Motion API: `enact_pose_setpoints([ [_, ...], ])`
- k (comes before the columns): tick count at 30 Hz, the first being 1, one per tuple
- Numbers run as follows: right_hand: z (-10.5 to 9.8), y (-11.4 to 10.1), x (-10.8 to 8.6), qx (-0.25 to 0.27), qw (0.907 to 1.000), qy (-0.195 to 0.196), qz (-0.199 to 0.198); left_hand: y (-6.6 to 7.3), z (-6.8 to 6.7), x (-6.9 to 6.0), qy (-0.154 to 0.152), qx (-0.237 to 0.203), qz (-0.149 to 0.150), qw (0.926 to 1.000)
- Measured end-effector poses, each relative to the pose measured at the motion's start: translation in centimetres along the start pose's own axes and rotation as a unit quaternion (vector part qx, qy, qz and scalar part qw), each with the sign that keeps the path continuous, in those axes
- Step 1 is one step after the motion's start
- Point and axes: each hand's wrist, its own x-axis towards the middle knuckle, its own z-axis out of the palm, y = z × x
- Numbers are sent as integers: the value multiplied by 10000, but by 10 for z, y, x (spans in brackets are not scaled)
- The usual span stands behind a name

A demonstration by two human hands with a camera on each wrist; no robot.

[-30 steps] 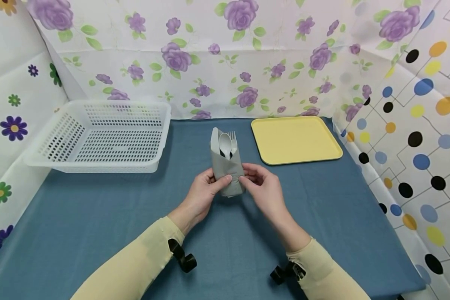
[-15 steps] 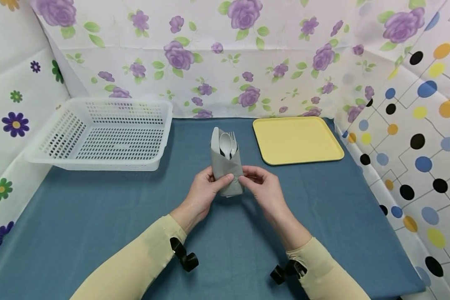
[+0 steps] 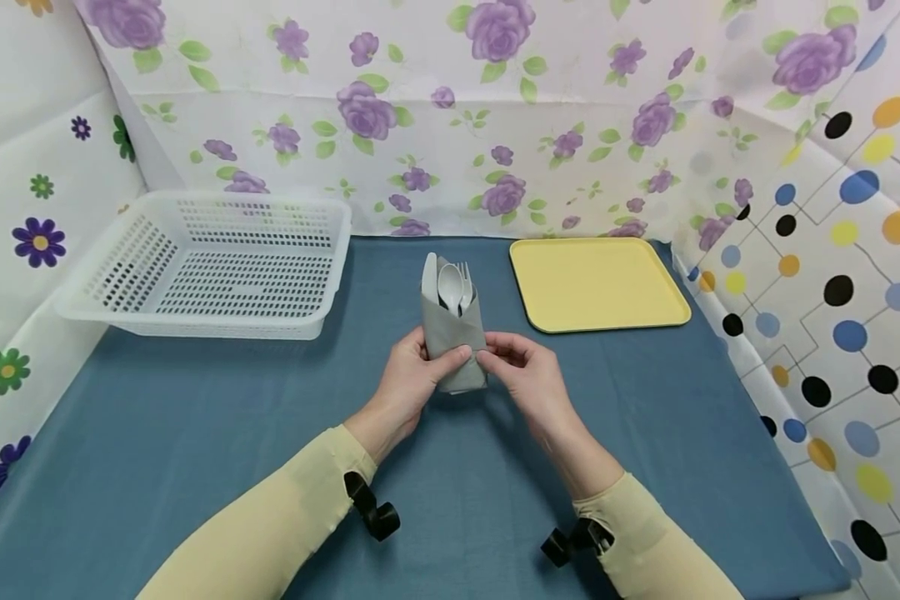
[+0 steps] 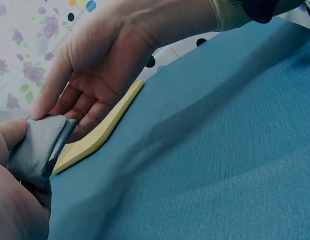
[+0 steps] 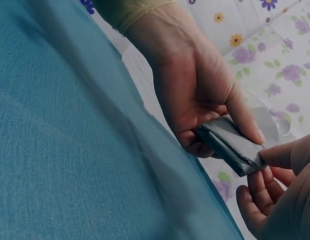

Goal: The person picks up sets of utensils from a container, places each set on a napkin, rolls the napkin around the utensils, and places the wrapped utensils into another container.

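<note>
A folded grey napkin stands raised above the table between both hands. Out of its top stick a white spoon, a white fork and, on the left, a pale knife. The left hand grips the napkin's left side, thumb across its front. At the right edge, the right hand pinches the napkin between thumb and fingers. In the right wrist view the napkin's folded bottom end shows between the two hands. Parts of the left fingers are hidden behind the napkin.
A white perforated plastic basket stands at the back left of the blue-covered table. At the back right lies a yellow tray. Patterned cloths hang upright behind the table and along both sides.
The head view has shifted slightly, so the basket and tray appear a little further right. The left thumb has slid slightly right across the napkin; both hands keep their hold.
</note>
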Motion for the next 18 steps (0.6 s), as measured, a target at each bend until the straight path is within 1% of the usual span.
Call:
enact_pose_setpoints([
  [10, 4, -6, 2, 75, 9999, -147, 26, 9, -6, 0, 13, 56, -15, 10000],
  [18, 8, -10, 5, 12, 9996, -259, -66, 15, -12, 1, 38, 96, 53, 9999],
])
